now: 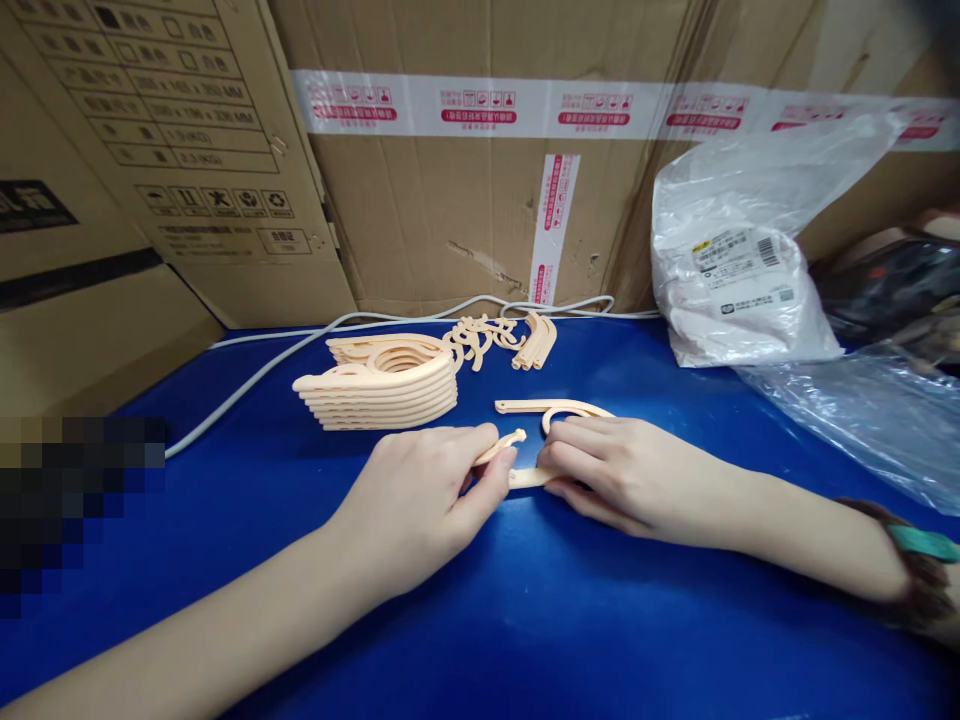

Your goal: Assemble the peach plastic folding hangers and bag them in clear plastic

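My left hand is closed, pinching a small curved cream hanger hook between thumb and fingers. Its tip points up and to the right. My right hand grips a cream plastic folding hanger; one flat arm end sticks out towards the left hand, just beneath the hook. The hanger's other arm and part of a loop show beyond the right fingers, which hide its middle. Whether hook and hanger touch cannot be made out. Behind my left hand lies a neat stack of similar folded hangers.
Loose hooks and several curved cream tubes lie at the back of the blue table. A white cable runs along the rear. Cardboard boxes wall the back and left. A filled plastic bag stands at right.
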The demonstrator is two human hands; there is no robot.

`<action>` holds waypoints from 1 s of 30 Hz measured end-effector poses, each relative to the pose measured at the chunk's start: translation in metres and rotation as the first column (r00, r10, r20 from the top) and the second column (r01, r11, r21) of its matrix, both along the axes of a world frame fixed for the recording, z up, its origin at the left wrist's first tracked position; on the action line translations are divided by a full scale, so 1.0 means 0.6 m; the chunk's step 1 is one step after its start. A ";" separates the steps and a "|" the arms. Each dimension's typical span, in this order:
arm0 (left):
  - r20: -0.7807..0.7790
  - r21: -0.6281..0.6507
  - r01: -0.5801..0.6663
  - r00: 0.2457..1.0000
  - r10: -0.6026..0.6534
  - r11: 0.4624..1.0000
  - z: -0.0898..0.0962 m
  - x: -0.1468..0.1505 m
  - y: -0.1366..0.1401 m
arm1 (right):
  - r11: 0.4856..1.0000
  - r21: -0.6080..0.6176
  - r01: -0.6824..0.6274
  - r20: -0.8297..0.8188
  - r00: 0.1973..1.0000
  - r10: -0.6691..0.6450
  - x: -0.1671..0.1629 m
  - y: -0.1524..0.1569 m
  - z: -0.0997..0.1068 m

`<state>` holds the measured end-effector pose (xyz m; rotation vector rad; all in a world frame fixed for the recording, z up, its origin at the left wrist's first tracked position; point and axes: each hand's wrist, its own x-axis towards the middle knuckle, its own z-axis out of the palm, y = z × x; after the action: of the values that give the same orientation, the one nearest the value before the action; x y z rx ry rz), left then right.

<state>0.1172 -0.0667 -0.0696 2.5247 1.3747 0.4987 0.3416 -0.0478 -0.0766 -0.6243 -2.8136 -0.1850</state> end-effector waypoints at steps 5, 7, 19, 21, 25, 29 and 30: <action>0.001 -0.062 -0.030 1.000 0.030 0.998 0.001 0.000 0.004 | 1.000 0.001 -0.003 0.000 1.000 0.003 0.000 -0.001 0.001; -0.003 -0.071 -0.045 0.999 0.045 0.996 0.001 0.001 0.005 | 1.000 0.017 -0.005 0.007 1.000 0.005 0.000 -0.001 -0.001; -0.013 -0.114 -0.058 0.998 0.057 0.992 0.001 0.001 0.002 | 0.997 0.077 0.025 0.094 0.995 -0.032 0.004 0.002 -0.009; -0.020 -0.118 -0.062 0.998 0.060 0.991 0.001 0.001 0.002 | 0.995 0.099 0.032 0.090 0.995 -0.041 0.004 0.001 -0.008; -0.040 -0.120 -0.082 0.996 0.078 0.989 0.003 0.002 0.003 | 0.993 0.089 0.072 0.064 0.995 -0.078 0.004 0.000 -0.007; -0.040 -0.120 -0.099 0.995 0.094 0.988 0.003 0.002 0.005 | 0.994 0.044 0.100 0.050 0.993 -0.102 0.004 0.000 -0.007; -0.040 -0.117 -0.100 0.995 0.096 0.988 0.002 0.002 0.005 | 0.994 0.037 0.105 0.051 0.993 -0.107 0.004 0.000 -0.006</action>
<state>0.1182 -0.0636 -0.0683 2.3908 1.5002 0.3800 0.3442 -0.0480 -0.0803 -0.7722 -2.8226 -0.2726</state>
